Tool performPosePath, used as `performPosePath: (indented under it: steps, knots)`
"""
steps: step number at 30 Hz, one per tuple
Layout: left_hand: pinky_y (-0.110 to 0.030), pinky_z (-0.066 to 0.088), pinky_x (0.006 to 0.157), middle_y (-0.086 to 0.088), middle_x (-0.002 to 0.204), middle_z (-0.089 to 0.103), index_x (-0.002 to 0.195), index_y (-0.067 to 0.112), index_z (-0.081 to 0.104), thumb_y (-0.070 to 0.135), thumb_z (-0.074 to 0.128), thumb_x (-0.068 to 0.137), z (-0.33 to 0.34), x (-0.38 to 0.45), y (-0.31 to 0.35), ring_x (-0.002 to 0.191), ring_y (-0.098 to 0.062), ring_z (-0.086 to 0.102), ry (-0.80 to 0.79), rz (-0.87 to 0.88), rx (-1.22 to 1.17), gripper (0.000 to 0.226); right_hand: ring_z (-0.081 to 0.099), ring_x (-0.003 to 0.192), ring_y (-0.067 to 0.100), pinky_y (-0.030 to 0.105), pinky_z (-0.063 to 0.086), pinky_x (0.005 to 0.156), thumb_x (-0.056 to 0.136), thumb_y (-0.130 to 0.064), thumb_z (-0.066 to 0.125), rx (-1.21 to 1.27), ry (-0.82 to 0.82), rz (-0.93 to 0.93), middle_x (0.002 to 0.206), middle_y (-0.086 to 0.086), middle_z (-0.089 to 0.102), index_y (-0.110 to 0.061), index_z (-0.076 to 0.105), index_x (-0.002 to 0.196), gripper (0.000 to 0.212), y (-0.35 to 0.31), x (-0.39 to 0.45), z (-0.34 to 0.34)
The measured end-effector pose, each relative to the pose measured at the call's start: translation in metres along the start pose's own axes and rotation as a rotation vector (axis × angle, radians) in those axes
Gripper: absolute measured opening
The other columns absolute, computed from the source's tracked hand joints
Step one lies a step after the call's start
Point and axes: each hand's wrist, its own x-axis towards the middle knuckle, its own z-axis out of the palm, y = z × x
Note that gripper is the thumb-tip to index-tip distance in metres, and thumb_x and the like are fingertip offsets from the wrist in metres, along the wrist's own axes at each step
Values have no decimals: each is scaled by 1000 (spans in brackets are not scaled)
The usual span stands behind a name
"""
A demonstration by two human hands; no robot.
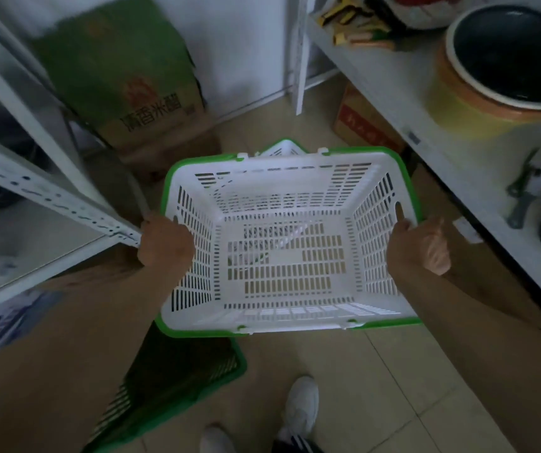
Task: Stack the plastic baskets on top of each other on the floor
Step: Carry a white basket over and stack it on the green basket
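A white slotted plastic basket with a green rim (290, 243) is held in the air above the tiled floor (377, 380), open side up and roughly level, between two shelving units. The left hand (164, 243) holds the basket's left short wall, its grip closed over the rim with the fingers wrapped around the edge. The right hand (421, 245) holds the right short wall in the same manner, grip closed on the rim, with one finger showing through the handle slot in that wall. Both forearms extend from the lower corners of the view. Below and to the left of the held basket, a green slotted basket (177, 380) rests on the floor, partly covered by the left forearm. Beyond the far rim of the held basket, a corner of another white basket with green trim (284, 148) is visible; its full position cannot be determined. A green and tan cardboard carton with printed characters (125, 80) leans against the wall at the upper left. A white metal shelf frame (43, 191) occupies the left side. On the right shelf (426, 103) stands a yellow and orange pot with a dark interior (498, 70). Two white shoes (302, 410) appear at the bottom centre on the floor.
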Motion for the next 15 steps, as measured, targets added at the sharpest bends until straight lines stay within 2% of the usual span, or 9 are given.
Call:
performPosePath:
  steps: [3,7,9,13,15]
  knots:
    - [-48,48,95,-28,131,50,139,-8,29,21,40,98,-20,12,-39,117,-43,54,-17,-41,-13,51,64,97,38,39,41,73,96,-32,45,1,-60,-52,108,22,66,-3,48,123,39,-26,-24,16]
    - [-48,45,93,-30,126,53,135,-6,35,13,45,93,-48,21,-88,114,-47,54,18,-118,-104,46,62,101,37,39,41,77,96,-30,47,-17,-109,-146,112,22,65,-2,49,121,37,-63,-63,28]
    - [-48,44,94,-30,128,52,135,-5,34,14,44,94,-58,26,-111,115,-47,53,41,-163,-100,47,61,92,35,38,40,74,96,-30,48,-20,-125,-199,106,21,65,-2,50,117,35,-76,-83,37]
    - [-50,44,94,-29,125,54,132,-6,39,15,44,93,-69,38,-161,114,-47,54,47,-257,-108,45,62,79,33,42,52,73,94,-31,46,-7,-164,-281,94,17,64,-5,48,112,31,-95,-121,56]
    - [-52,47,94,-30,125,55,129,-6,43,18,45,92,-75,40,-188,112,-47,55,38,-297,-119,44,56,73,30,39,49,70,95,-29,46,-19,-199,-299,87,15,60,-4,48,109,29,-104,-142,64]
